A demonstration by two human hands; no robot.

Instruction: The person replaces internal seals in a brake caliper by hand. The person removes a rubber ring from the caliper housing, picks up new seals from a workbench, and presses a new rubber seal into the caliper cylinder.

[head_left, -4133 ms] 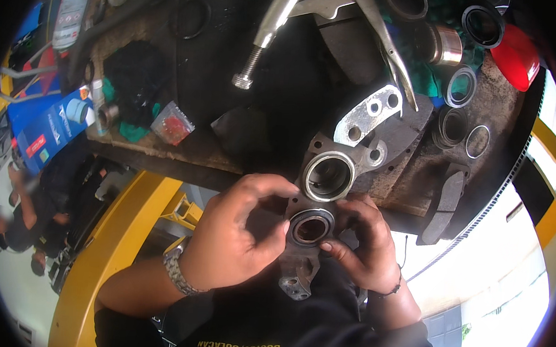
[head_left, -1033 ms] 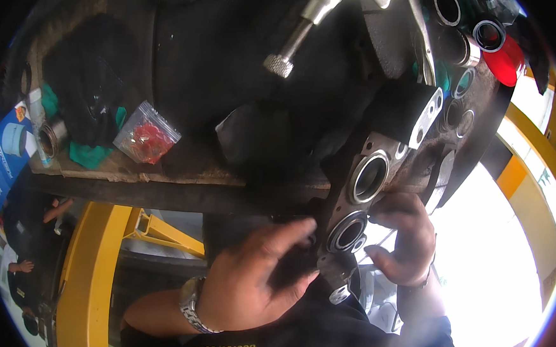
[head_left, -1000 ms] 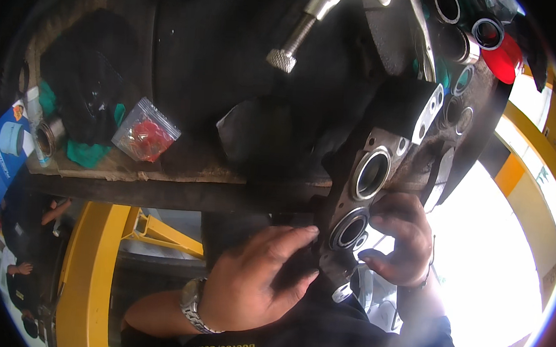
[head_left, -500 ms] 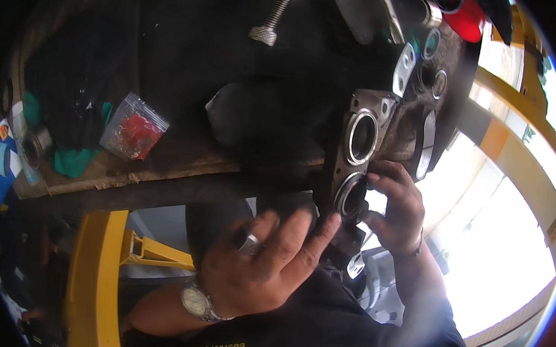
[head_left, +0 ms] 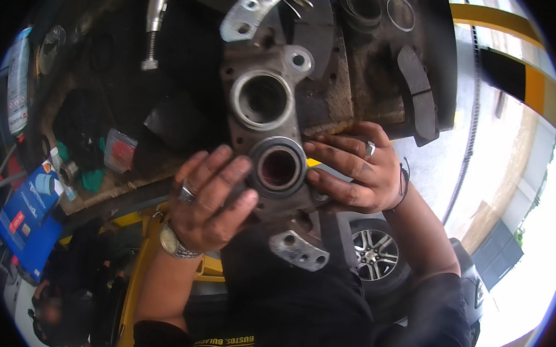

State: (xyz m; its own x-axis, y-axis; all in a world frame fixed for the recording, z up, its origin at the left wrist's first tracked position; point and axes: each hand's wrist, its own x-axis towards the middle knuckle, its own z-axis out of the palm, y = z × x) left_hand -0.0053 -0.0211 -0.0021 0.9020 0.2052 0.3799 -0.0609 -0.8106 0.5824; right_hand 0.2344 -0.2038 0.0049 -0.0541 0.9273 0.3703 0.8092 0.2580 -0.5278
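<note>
A two-bore brake caliper (head_left: 246,128) lies in front of me, its lower part reaching past the bench edge toward my body. Its upper bore (head_left: 261,100) has a bright metal rim. In the lower bore sits a dark rubber ring (head_left: 278,167), with a round hollow showing inside it. My left hand (head_left: 209,201) presses its fingertips to the caliper's left side beside that ring. From the right, my right hand (head_left: 357,172) grips the opposite side with bent fingers; the thumb's contact is partly hidden. Silver brackets (head_left: 251,13) stick out at the caliper's top end and its bottom end.
A threaded clamp tool (head_left: 155,20) lies at the far left of the bench. A brake pad (head_left: 418,93), a thin metal ring (head_left: 401,14) and a round cylinder part (head_left: 362,10) are at right. A small bag with red contents (head_left: 120,151) lies left, near a blue box (head_left: 31,206).
My view has shifted, showing the caliper more from above and nearer the middle. My left hand has come up against the caliper's left side; my right hand still holds the right side.
</note>
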